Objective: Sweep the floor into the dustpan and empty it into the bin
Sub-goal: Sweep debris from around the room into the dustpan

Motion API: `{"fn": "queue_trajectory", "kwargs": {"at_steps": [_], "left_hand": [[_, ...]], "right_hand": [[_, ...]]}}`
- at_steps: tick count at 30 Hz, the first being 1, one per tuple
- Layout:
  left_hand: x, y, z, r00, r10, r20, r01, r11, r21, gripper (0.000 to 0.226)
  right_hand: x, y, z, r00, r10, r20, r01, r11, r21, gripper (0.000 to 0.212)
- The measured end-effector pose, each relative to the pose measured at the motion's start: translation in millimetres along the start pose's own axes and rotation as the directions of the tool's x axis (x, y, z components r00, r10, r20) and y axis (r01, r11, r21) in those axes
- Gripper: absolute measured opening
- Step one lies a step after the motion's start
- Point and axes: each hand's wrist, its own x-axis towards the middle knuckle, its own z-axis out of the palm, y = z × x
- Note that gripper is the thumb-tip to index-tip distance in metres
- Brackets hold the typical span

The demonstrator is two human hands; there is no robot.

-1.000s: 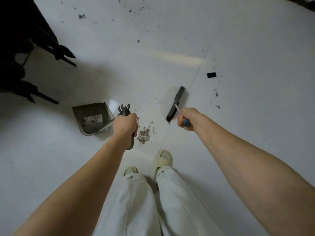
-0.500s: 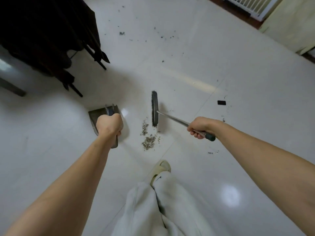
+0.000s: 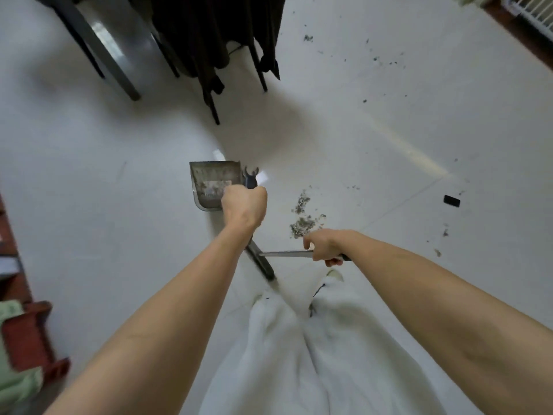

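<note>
My left hand [image 3: 244, 206] grips the upright handle of a grey dustpan [image 3: 209, 181] that stands on the white tiled floor, some dirt inside it. My right hand [image 3: 324, 245] holds the metal handle of a broom [image 3: 287, 254]; its dark brush head [image 3: 263, 263] lies near my feet, below my left wrist. A small pile of grey debris [image 3: 303, 218] sits on the floor between the dustpan and my right hand. No bin is in view.
Loose specks [image 3: 375, 58] dot the floor at the upper right, and a small black piece [image 3: 451, 201] lies at the right. Dark chair legs and hanging black cloth [image 3: 215, 40] stand behind the dustpan. Red and green things [image 3: 21, 339] sit at the left edge.
The broom head has swung from above the debris pile back toward my feet. My right hand drew in toward my body. The view has shifted left, and the dustpan stays upright in my left hand.
</note>
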Motion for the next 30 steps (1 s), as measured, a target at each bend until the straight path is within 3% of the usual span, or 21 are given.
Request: {"fn": "queue_trajectory", "kwargs": {"at_steps": [3,10,16,21,24,26,30], "left_hand": [[-4.2,-6.8,5.0,0.999,-0.029,-0.014,0.029,1.000,-0.003,0.014],[-0.7,3.0,57.7,0.987,-0.156,-0.048,0.157,0.988,0.011,0.017],[-0.8,10.7,109.4,0.951,-0.274,-0.140,0.266,0.961,-0.076,0.012],[0.1,44.8,149.9,0.951,-0.289,-0.112,0.287,0.957,-0.035,0.016],[1.7,59.6,166.4,0.946,-0.307,-0.107,0.304,0.952,-0.045,0.016],[3.3,68.0,174.5,0.945,-0.311,-0.104,0.305,0.950,-0.066,0.016],[5.3,78.7,182.2,0.939,-0.326,-0.112,0.315,0.943,-0.110,0.017]], "right_hand": [[18.7,2.7,16.9,0.998,-0.006,0.062,0.011,0.996,-0.086,0.039],[47.1,51.3,-2.4,0.999,0.025,0.048,-0.010,0.952,-0.307,0.041],[54.4,139.6,-76.9,0.996,0.084,0.023,-0.073,0.951,-0.301,0.047],[41.6,192.5,-114.3,0.986,0.153,-0.070,-0.167,0.947,-0.274,0.018],[37.2,208.2,-133.7,0.982,0.164,-0.096,-0.183,0.952,-0.246,0.011],[32.7,213.2,-144.8,0.985,0.149,-0.088,-0.166,0.956,-0.241,0.014],[28.2,214.7,-150.9,0.995,0.088,-0.037,-0.093,0.985,-0.144,0.041]]}}
